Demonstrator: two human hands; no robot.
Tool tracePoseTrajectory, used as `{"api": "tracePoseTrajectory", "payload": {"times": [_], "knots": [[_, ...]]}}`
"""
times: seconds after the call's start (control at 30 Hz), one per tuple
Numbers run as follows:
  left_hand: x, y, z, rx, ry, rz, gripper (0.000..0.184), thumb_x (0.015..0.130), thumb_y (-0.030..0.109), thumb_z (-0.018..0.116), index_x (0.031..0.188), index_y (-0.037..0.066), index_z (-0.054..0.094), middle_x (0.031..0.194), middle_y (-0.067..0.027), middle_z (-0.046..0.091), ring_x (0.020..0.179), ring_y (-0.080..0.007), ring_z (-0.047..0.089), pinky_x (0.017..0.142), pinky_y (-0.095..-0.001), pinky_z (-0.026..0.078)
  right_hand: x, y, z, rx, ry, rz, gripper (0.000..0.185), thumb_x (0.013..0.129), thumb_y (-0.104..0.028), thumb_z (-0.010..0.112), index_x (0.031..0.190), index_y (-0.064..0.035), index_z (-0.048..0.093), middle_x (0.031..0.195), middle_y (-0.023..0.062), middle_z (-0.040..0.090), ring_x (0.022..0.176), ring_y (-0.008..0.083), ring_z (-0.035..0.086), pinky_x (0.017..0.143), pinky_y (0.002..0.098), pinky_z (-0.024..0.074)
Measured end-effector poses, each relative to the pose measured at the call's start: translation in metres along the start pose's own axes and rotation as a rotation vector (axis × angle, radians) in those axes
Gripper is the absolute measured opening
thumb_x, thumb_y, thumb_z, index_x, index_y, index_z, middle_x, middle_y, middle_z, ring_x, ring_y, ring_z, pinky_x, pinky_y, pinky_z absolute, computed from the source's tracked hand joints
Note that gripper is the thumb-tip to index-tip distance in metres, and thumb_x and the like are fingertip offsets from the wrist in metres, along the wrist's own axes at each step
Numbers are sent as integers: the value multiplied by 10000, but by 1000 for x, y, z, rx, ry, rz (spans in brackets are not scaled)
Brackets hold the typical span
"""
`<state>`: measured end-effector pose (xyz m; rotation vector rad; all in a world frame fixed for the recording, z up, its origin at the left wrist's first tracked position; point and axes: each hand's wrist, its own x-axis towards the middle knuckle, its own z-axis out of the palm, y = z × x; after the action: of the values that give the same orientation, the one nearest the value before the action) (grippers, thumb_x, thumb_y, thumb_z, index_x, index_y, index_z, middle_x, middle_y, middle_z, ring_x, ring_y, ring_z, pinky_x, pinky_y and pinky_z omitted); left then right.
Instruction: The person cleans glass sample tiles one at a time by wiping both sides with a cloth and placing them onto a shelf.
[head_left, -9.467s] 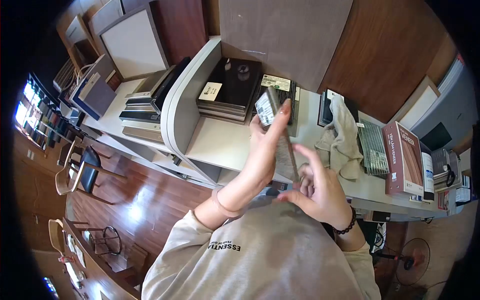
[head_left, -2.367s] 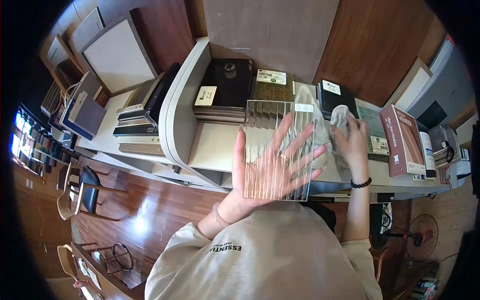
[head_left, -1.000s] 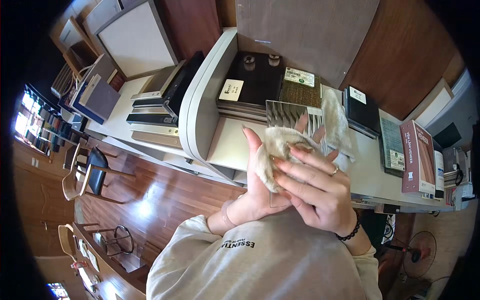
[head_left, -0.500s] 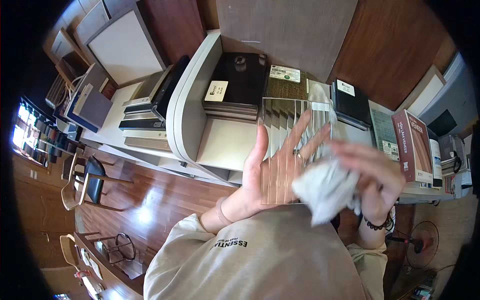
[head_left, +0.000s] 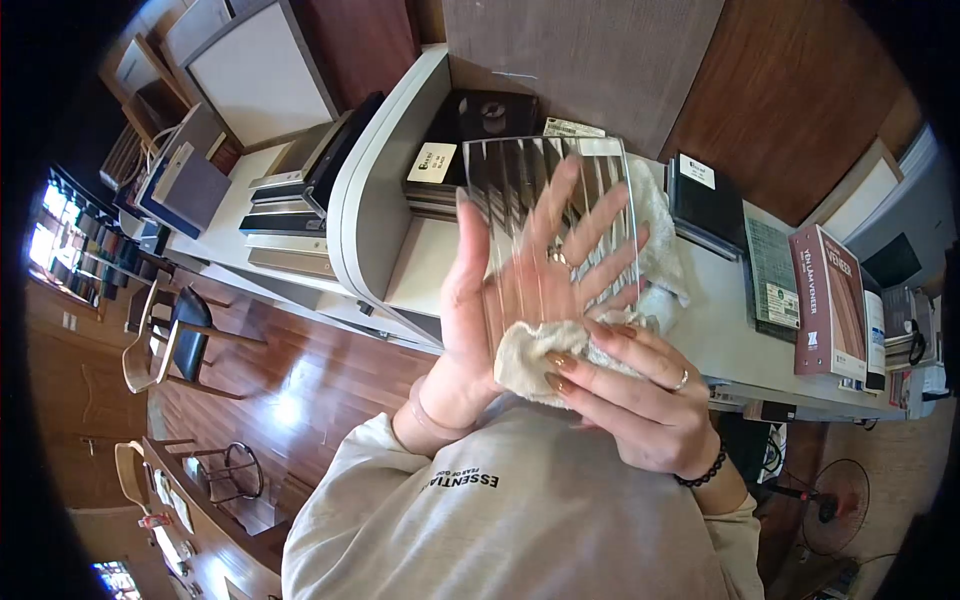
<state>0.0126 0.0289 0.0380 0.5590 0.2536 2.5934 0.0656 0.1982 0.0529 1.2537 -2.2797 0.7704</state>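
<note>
Left hand (head_left: pixel 520 285) spread wide behind a ribbed pane (head_left: pixel 545 215), seemingly to brace it; right hand (head_left: pixel 650 405) grips a bunched cloth (head_left: pixel 535 375) over the pane's lower edge

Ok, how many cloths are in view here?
2: a bunched cloth in the right hand, against the clear panel, and a loose cloth lying on the counter beyond. Others may be hidden.
</note>
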Motion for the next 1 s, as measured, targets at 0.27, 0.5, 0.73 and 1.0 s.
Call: {"api": "tracePoseTrajectory", "payload": {"times": [0.27,0.5,0.73,1.0], "knots": [[0,-11,-11,115,76,-38,735,967,577,325,1531,157,111,1578,-151,117,1442,-319,183,1177,-446,189,-40,27,-32,1009,681,603,314,981,-271,476,1100,-37,647,1107,158,660,1022,305,648,834,472,570],[5,-22,-30,701,-94,158,695,1006,419,351,1531,77,52,1598,-119,41,1472,-228,45,1180,-369,81,-22,55,1,1810,557,671,423,987,-297,482,1276,10,526,1213,134,613,1075,202,620,907,351,525],[10,-20,-37,880,-13,201,750,993,352,429,1526,58,-8,1597,-130,15,1470,-264,22,1171,-394,102,-3,31,4,1400,627,941,407,970,-240,549,1268,38,532,1117,75,647,925,127,644,834,259,507],[1,-28,-28,1294,68,303,1041,840,343,706,1528,61,-22,1538,-203,165,1374,-328,286,1084,-411,297,14,13,17,306,805,763,319,881,-16,624,1190,61,600,1174,155,632,1065,220,622,918,308,472]]}}
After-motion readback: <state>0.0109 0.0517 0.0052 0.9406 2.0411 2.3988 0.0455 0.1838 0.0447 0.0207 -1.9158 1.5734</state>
